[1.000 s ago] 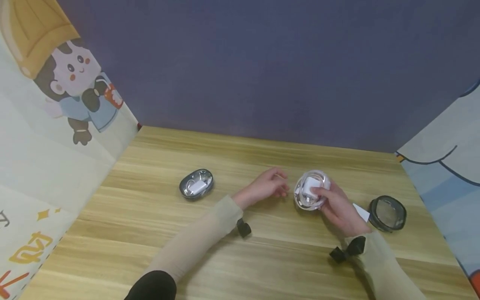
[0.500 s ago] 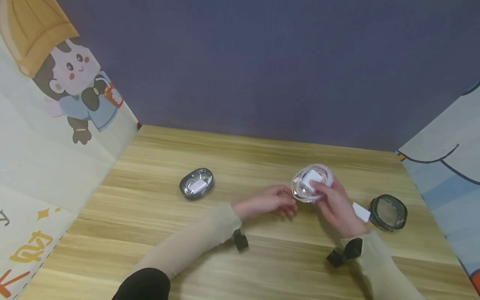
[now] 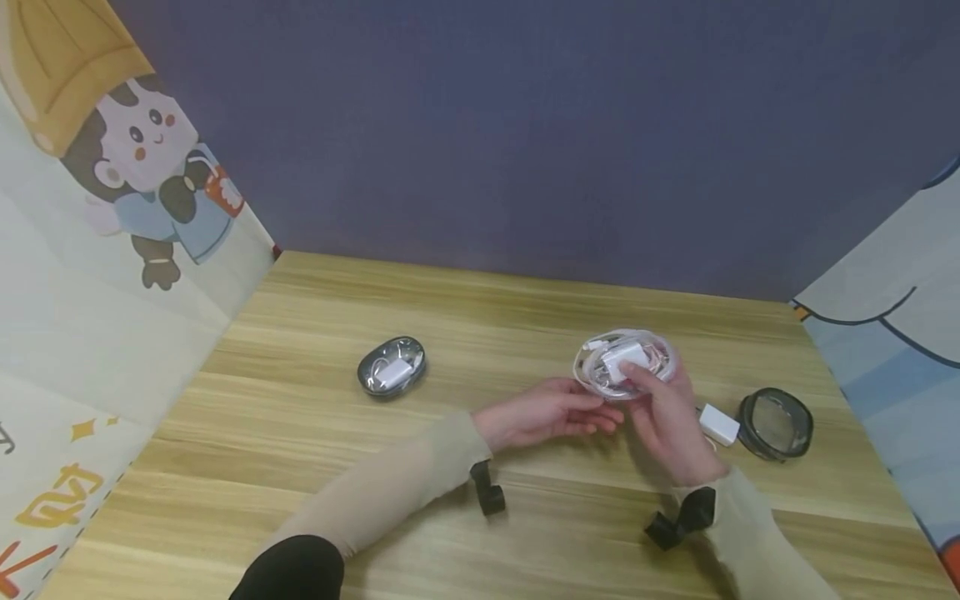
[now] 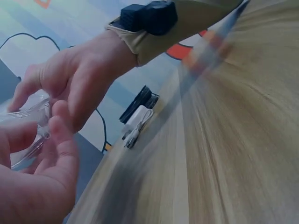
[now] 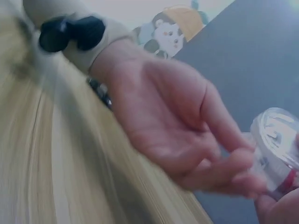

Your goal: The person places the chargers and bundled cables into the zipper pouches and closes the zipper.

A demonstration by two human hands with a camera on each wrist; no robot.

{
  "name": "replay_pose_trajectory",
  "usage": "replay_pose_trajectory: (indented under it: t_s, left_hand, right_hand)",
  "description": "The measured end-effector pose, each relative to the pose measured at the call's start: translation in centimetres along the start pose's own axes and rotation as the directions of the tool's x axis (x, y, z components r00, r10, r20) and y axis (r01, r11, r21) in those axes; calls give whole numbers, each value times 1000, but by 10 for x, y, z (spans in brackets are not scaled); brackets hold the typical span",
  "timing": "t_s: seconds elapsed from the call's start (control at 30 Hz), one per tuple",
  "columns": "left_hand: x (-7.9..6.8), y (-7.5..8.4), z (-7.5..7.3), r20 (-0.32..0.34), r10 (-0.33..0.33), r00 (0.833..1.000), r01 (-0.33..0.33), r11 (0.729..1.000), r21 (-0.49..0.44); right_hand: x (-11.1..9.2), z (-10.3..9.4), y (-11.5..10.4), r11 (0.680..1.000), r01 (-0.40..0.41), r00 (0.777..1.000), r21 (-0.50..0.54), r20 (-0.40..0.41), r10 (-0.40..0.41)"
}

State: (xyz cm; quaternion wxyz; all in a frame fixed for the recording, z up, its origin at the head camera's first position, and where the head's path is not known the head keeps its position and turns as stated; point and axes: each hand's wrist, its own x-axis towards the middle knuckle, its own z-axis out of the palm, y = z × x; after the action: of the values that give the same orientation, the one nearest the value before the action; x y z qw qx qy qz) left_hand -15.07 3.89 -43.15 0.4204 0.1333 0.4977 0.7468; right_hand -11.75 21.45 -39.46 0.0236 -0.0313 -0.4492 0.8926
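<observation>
A clear round case with a pale rim holds a coiled white cable and a white charger. My right hand grips it from the right, thumb pressed on the top. At the case's lower left edge is my left hand, its thumb near or against the rim and its other fingers loosely extended below. In the right wrist view, the left hand reaches the case with relaxed, slightly bent fingers. The left wrist view shows the fingertips of both hands close together at the case.
On the wooden table, a second white charger with a short cable lies right of the right hand. Beside it is a dark-rimmed clear case. A dark oval case with a white charger inside sits at left. A blue-grey panel stands behind.
My left hand has moved right and down to the case's edge. The held case has tilted and risen slightly, and more of the loose charger now shows.
</observation>
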Motion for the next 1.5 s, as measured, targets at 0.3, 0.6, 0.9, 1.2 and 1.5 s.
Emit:
replay_pose_trajectory:
  t_s: [0.3, 0.6, 0.9, 1.2, 1.5]
  left_hand:
    - [-6, 5, -4, -141, 62, 988, -59, 998, 29]
    - [-11, 8, -15, -182, 88, 979, -80, 995, 51]
    - [-18, 12, -25, -272, 105, 957, -77, 991, 113]
    - [-25, 18, -28, -278, 154, 948, -95, 972, 214]
    - [-28, 20, -30, -301, 176, 937, -108, 967, 230]
  right_hand:
    - [-4, -4, -4, 925, 187, 981, -330, 117, -156]
    - [-6, -7, -17, 605, 305, 952, -735, 244, -185]
    - [-8, -3, -19, 254, 558, 827, -790, 507, -243]
    - [-17, -1, -13, 192, 630, 774, -753, 587, -239]
    - [-19, 2, -7, 41, 795, 584, -605, 747, -316]
